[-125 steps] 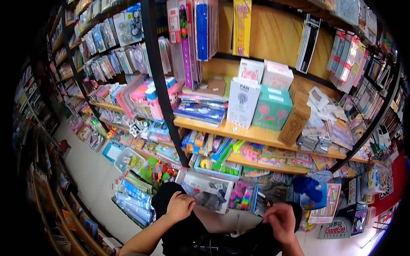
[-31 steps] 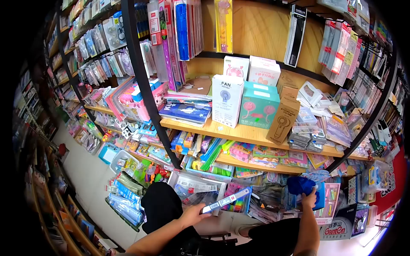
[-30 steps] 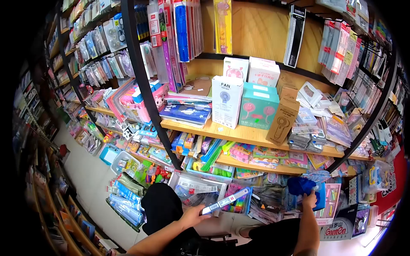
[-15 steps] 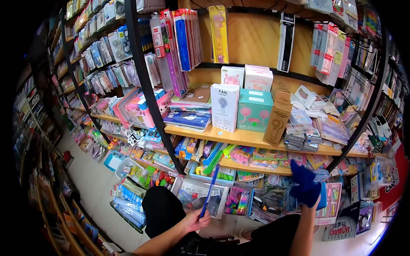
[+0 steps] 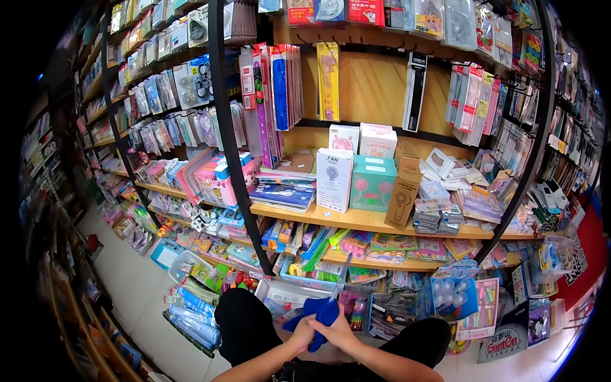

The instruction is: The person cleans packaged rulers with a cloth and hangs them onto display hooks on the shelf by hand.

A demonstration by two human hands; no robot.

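Both of my hands meet low in the middle of the view, between my knees. A bunched blue cloth (image 5: 326, 311) is wrapped round the lower part of a slim, long item (image 5: 338, 282) that points up. My left hand (image 5: 304, 333) presses on the cloth from the left. My right hand (image 5: 336, 329) closes round the cloth from the right. The fingers of both hands are partly hidden by the cloth and by each other, and which hand bears the slim item is not clear.
Ahead, a wooden shelf (image 5: 299, 214) holds a white fan box (image 5: 334, 181), a teal box (image 5: 373, 183) and a brown box (image 5: 403, 195). A white bin (image 5: 280, 291) lies just past my hands. A blue bin (image 5: 463, 302) with clear round-topped items stands at the right.
The blue cloth has come from the right to the middle with my right hand. Both hands are together, and the cloth surrounds the slim item. The view has tilted up.
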